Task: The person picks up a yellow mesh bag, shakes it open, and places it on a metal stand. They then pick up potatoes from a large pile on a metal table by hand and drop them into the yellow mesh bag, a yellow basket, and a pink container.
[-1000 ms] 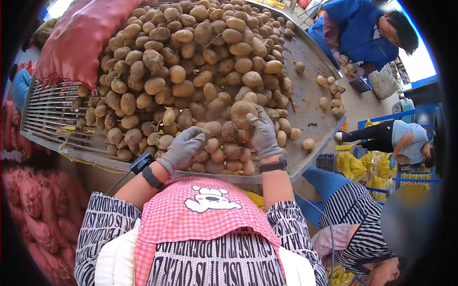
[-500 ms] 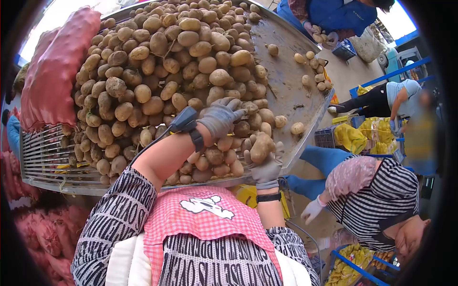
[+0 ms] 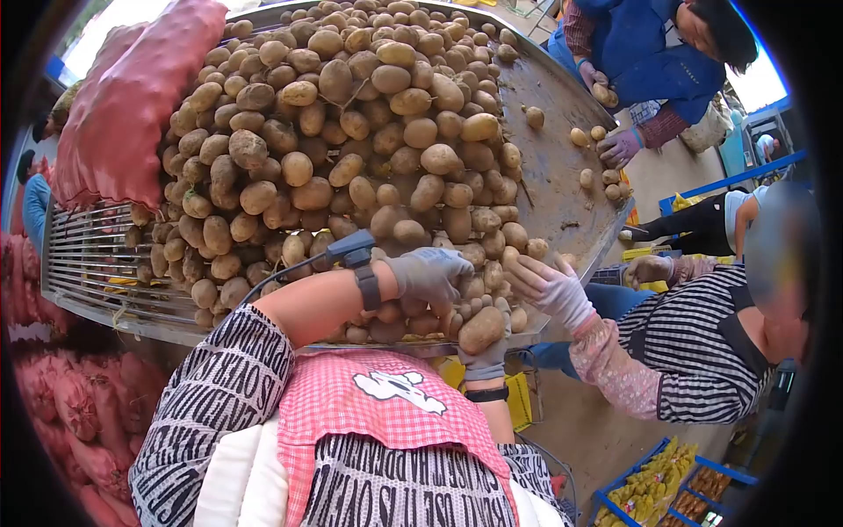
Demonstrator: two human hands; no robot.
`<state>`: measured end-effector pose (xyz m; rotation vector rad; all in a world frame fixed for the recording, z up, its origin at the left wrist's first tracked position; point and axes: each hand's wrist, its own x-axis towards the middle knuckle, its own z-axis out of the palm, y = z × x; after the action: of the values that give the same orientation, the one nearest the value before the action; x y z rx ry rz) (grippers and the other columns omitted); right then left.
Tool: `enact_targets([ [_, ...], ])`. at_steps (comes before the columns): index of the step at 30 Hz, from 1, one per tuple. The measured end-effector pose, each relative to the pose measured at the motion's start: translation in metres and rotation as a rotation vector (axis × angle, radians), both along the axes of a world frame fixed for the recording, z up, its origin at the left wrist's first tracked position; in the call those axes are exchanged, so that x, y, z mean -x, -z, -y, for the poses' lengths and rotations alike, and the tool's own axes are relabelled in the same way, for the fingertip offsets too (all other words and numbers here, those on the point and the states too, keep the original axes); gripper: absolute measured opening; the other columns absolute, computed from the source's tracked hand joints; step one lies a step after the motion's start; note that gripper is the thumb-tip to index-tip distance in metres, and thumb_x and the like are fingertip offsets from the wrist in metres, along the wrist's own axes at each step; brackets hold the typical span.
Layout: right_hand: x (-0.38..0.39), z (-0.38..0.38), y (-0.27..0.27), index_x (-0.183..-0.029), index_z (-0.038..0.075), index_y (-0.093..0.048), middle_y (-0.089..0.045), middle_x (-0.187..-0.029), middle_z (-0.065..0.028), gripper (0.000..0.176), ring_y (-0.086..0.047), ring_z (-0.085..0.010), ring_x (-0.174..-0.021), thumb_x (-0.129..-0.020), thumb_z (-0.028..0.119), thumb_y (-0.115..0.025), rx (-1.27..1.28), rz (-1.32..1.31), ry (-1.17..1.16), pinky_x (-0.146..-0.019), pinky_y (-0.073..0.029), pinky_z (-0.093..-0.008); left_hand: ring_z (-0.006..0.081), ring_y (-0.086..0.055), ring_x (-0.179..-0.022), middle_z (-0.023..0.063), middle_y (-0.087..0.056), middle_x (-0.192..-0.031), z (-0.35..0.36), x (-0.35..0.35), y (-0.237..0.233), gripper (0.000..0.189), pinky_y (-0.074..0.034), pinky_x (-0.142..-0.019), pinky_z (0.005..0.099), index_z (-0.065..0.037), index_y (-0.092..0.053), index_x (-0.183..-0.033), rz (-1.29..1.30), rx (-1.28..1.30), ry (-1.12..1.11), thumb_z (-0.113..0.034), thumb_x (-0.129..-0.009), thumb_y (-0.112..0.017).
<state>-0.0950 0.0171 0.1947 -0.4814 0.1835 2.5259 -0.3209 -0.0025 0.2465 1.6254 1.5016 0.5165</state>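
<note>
A large heap of potatoes [image 3: 307, 176] lies on the metal sorting table. My left hand [image 3: 426, 274], in a grey glove, is at the near edge of the heap with fingers curled downward among the potatoes; what lies under them is hidden. My right hand [image 3: 481, 360], also gloved, is palm up at the table's front edge, its fingers around a potato [image 3: 482, 329]. Just right of my hands, a co-worker's gloved hand [image 3: 553, 292] reaches over potatoes at the heap's edge.
A pink mesh sack [image 3: 145, 97] leans at the table's far left, with more red sacks [image 3: 83, 413] below. The co-worker in stripes [image 3: 702, 342] stands close on my right. Across the table, a person in blue [image 3: 650, 61] handles potatoes. The table's metal rim [image 3: 597, 255] slants along the right.
My left hand has drawn nearer and its fingers have curled down. My right hand, still holding a potato, has lowered slightly. The striped co-worker has come closer and reached over the table.
</note>
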Motion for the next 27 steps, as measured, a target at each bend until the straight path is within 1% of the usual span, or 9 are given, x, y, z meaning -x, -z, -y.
enact_targets([
  [3,-0.005,0.000,-0.003,-0.106,0.008,-0.070,-0.071,-0.099,-0.0111,0.044,-0.065,-0.0287,-0.091,-0.101,0.044,-0.045,-0.028,0.013,0.017,-0.080,-0.058,-0.0468,0.0272,-0.065,-0.097,0.0129,-0.067,-0.094,0.010,0.014,-0.022,0.022,-0.051,-0.085,0.0335,-0.008,-0.065,-0.103,0.207,0.073,-0.130,-0.014,-0.082,-0.069],
  [5,-0.006,-0.006,-0.006,-0.101,0.011,-0.069,-0.070,-0.095,-0.0047,0.039,-0.063,-0.0235,-0.089,-0.100,0.044,-0.047,-0.076,0.036,-0.015,-0.080,-0.057,-0.0451,0.0264,-0.065,-0.102,0.0123,-0.067,-0.098,-0.008,0.046,-0.024,0.027,-0.050,-0.091,0.0326,-0.009,-0.065,-0.108,0.474,-0.093,-0.534,-0.008,-0.082,-0.066],
  [7,-0.009,-0.005,-0.004,-0.104,0.011,-0.070,-0.072,-0.098,-0.0067,0.041,-0.065,-0.0253,-0.089,-0.101,0.044,-0.046,-0.083,0.031,-0.012,-0.082,-0.057,-0.0451,0.0289,-0.063,-0.108,0.0132,-0.063,-0.115,-0.029,0.083,-0.030,0.036,-0.049,-0.096,0.0343,-0.010,-0.063,-0.118,0.000,-0.423,-0.741,-0.003,-0.082,-0.062],
  [9,-0.011,0.000,-0.006,-0.104,0.010,-0.070,-0.073,-0.097,-0.0080,0.041,-0.067,-0.0265,-0.088,-0.100,0.044,-0.046,-0.057,0.105,-0.006,-0.082,-0.057,-0.0449,0.0325,-0.060,-0.115,0.0147,-0.056,-0.130,-0.048,0.114,-0.033,0.046,-0.049,-0.100,0.0375,-0.012,-0.059,-0.127,-0.227,-0.479,-0.683,-0.004,-0.082,-0.062],
  [10,-0.010,0.002,-0.008,-0.101,0.010,-0.069,-0.072,-0.094,-0.0081,0.040,-0.067,-0.0267,-0.086,-0.100,0.043,-0.047,-0.039,0.139,-0.001,-0.080,-0.058,-0.0458,0.0363,-0.057,-0.120,0.0166,-0.050,-0.137,-0.058,0.125,-0.035,0.050,-0.048,-0.102,0.0416,-0.013,-0.055,-0.134,-0.309,-0.354,-0.597,-0.012,-0.084,-0.062],
  [14,-0.005,0.008,-0.002,-0.102,0.007,-0.069,-0.069,-0.095,-0.0116,0.043,-0.064,-0.0295,-0.089,-0.102,0.041,-0.043,-0.005,0.112,0.027,-0.077,-0.058,-0.0470,0.0395,-0.056,-0.121,0.0204,-0.044,-0.140,-0.086,0.134,-0.035,0.054,-0.047,-0.102,0.0448,-0.012,-0.049,-0.139,-0.402,-0.041,-0.659,-0.026,-0.089,-0.061],
  [17,0.001,0.011,-0.002,-0.102,0.007,-0.069,-0.069,-0.093,-0.0114,0.043,-0.064,-0.0290,-0.090,-0.101,0.042,-0.043,0.028,0.082,0.011,-0.081,-0.057,-0.0481,0.0408,-0.057,-0.119,0.0223,-0.041,-0.141,-0.096,0.132,-0.035,0.053,-0.048,-0.101,0.0456,-0.012,-0.049,-0.139,-0.475,0.007,-0.669,-0.024,-0.088,-0.061],
  [22,0.006,0.009,0.003,-0.105,0.009,-0.069,-0.072,-0.099,-0.0121,0.044,-0.067,-0.0303,-0.094,-0.101,0.044,-0.042,0.063,-0.034,-0.064,-0.088,-0.056,-0.0494,0.0420,-0.061,-0.111,0.0202,-0.045,-0.130,-0.080,0.134,-0.044,0.046,-0.050,-0.096,0.0474,-0.020,-0.054,-0.124,-0.398,-0.052,-0.622,-0.009,-0.081,-0.066],
  [27,0.005,0.014,0.005,-0.109,0.009,-0.069,-0.072,-0.109,-0.0129,0.046,-0.069,-0.0327,-0.099,-0.101,0.045,-0.041,0.028,-0.082,-0.102,-0.091,-0.055,-0.0490,0.0391,-0.060,-0.113,0.0163,-0.051,-0.126,-0.054,0.124,-0.021,0.049,-0.050,-0.094,0.0474,-0.020,-0.052,-0.127,-0.481,-0.145,-0.538,-0.013,-0.081,-0.069],
])
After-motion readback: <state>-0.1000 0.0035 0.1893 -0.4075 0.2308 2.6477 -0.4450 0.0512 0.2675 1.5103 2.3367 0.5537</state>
